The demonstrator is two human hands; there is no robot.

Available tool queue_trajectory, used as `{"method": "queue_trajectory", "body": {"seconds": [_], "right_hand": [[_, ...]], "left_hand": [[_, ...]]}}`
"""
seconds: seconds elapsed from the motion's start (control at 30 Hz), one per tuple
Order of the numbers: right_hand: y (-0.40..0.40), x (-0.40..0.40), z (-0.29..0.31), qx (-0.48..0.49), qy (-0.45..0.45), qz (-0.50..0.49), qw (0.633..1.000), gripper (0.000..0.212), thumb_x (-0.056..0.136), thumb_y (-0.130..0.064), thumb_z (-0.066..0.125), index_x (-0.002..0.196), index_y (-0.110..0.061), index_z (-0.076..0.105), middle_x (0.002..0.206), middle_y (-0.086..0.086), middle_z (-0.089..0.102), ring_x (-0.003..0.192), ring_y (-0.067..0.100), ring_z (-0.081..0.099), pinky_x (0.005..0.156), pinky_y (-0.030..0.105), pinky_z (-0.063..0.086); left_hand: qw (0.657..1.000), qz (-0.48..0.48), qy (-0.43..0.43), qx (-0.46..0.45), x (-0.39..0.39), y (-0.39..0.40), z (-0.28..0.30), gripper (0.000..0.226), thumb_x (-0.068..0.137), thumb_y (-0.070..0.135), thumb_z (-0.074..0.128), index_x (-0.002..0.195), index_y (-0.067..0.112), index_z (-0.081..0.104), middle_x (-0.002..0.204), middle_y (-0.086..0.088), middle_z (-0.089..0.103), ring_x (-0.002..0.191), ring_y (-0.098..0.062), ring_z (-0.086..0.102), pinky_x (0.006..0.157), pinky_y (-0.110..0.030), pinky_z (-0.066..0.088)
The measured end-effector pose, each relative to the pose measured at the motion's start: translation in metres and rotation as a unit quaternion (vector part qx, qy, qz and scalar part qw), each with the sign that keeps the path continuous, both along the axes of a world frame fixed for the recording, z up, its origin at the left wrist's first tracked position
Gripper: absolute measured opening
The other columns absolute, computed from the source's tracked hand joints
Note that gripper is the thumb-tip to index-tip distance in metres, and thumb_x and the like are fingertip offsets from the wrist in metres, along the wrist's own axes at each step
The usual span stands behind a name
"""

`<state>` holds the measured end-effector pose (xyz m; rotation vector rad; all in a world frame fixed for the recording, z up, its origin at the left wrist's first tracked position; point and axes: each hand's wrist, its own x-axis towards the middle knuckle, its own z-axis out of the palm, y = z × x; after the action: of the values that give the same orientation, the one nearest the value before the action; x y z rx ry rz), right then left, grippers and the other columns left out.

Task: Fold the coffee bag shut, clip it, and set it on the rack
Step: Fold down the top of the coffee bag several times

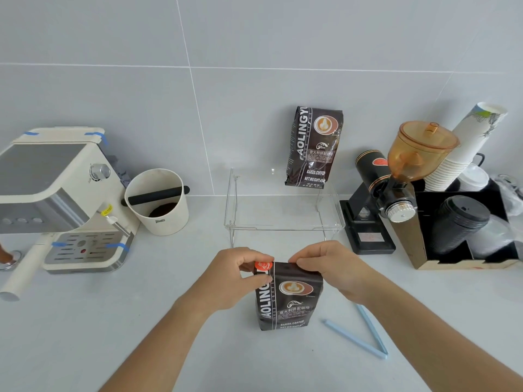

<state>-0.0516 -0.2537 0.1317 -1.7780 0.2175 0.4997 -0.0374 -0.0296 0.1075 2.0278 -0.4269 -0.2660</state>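
Note:
A dark brown coffee bag (288, 301) stands upright on the counter in front of me. My left hand (235, 275) pinches its top left corner and my right hand (328, 267) pinches its top right corner, with the top edge folded over. A long light-blue sealing clip (359, 339) lies open in a V on the counter to the right of the bag, touched by neither hand. The clear acrylic rack (235, 205) stands just behind the bag, and a second matching coffee bag (314, 145) rests on it against the wall.
A cream espresso machine (53, 190) and a white knock box (158, 205) stand at the left. A black grinder with an amber hopper (402, 176) and a black holder with paper cups and lids (464, 222) fill the right. The tiled wall is close behind.

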Motion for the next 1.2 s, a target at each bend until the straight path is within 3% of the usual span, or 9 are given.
{"method": "queue_trajectory", "body": {"seconds": [0.17,0.27,0.37,0.5,0.63,0.8,0.87,1.03,1.2], "right_hand": [[-0.007,-0.003,0.003,-0.023,0.006,0.088,0.996,0.014,0.083,-0.014,0.072,0.096,-0.017,0.077,0.092,0.005,0.079,0.078,0.009,0.069,0.070,0.019,0.048],[-0.009,-0.007,0.001,-0.158,-0.078,0.165,0.970,0.028,0.077,-0.021,0.077,0.105,-0.024,0.074,0.096,-0.008,0.077,0.084,0.003,0.068,0.076,0.018,0.052],[-0.006,-0.012,-0.002,-0.248,-0.170,0.187,0.935,0.025,0.082,-0.021,0.067,0.105,-0.030,0.073,0.085,-0.019,0.070,0.078,-0.009,0.061,0.068,0.009,0.044],[-0.008,-0.016,-0.007,-0.267,-0.219,0.207,0.915,0.022,0.086,-0.022,0.061,0.104,-0.029,0.071,0.085,-0.016,0.067,0.078,-0.009,0.057,0.066,0.008,0.041],[-0.009,-0.017,-0.011,-0.270,-0.234,0.202,0.912,0.020,0.087,-0.022,0.058,0.102,-0.029,0.069,0.087,-0.014,0.067,0.079,-0.007,0.057,0.065,0.009,0.042],[-0.008,-0.017,-0.018,-0.262,-0.245,0.195,0.913,0.022,0.084,-0.026,0.057,0.105,-0.031,0.065,0.091,-0.011,0.067,0.084,0.003,0.058,0.072,0.016,0.046],[-0.007,-0.018,-0.019,-0.258,-0.253,0.177,0.915,0.025,0.083,-0.028,0.058,0.107,-0.034,0.061,0.092,-0.011,0.067,0.085,0.004,0.059,0.075,0.021,0.049],[-0.009,-0.016,-0.021,-0.237,-0.258,0.144,0.925,0.032,0.081,-0.022,0.065,0.107,-0.039,0.059,0.093,-0.011,0.070,0.087,0.000,0.060,0.071,0.011,0.048],[-0.007,-0.016,-0.022,-0.266,-0.267,0.172,0.910,0.017,0.087,-0.021,0.061,0.100,-0.029,0.069,0.089,-0.010,0.068,0.082,0.006,0.060,0.073,0.022,0.048]], "left_hand": [[1.000,-0.005,-0.010,0.008,-0.002,0.000,-0.001,0.035,0.079,0.016,0.077,0.091,0.048,0.067,0.094,0.012,0.073,0.088,0.001,0.066,0.079,-0.007,0.048],[1.000,-0.013,0.001,0.008,-0.001,0.000,-0.003,0.033,0.081,0.018,0.075,0.092,0.048,0.066,0.097,0.010,0.073,0.089,0.000,0.067,0.080,-0.008,0.048],[0.999,-0.036,0.019,0.028,0.003,0.002,-0.004,0.033,0.082,0.020,0.074,0.094,0.049,0.065,0.100,0.009,0.071,0.092,-0.004,0.067,0.083,-0.012,0.050],[0.997,-0.052,0.035,0.051,0.006,0.004,-0.007,0.027,0.082,0.023,0.074,0.099,0.043,0.069,0.099,0.009,0.067,0.094,-0.008,0.066,0.086,-0.018,0.052],[0.997,-0.048,0.027,0.056,0.004,0.002,-0.008,0.031,0.082,0.028,0.073,0.091,0.056,0.064,0.098,0.012,0.067,0.097,-0.007,0.065,0.087,-0.018,0.051],[0.998,-0.025,0.056,0.017,0.003,0.002,-0.006,0.038,0.072,0.019,0.080,0.083,0.054,0.070,0.092,0.018,0.074,0.087,-0.002,0.069,0.082,-0.015,0.053],[0.994,0.002,0.105,-0.042,0.001,-0.001,-0.007,0.039,0.069,0.009,0.081,0.085,0.045,0.074,0.089,0.011,0.077,0.083,-0.008,0.072,0.080,-0.023,0.057],[0.972,0.049,0.173,-0.148,-0.003,-0.007,-0.012,0.043,0.068,-0.011,0.076,0.084,0.029,0.079,0.080,-0.001,0.079,0.075,-0.014,0.071,0.070,-0.024,0.058],[0.982,0.061,0.135,-0.115,-0.004,-0.011,-0.011,0.041,0.070,-0.008,0.078,0.078,0.033,0.077,0.085,-0.006,0.078,0.076,-0.012,0.072,0.074,-0.025,0.059]]}}
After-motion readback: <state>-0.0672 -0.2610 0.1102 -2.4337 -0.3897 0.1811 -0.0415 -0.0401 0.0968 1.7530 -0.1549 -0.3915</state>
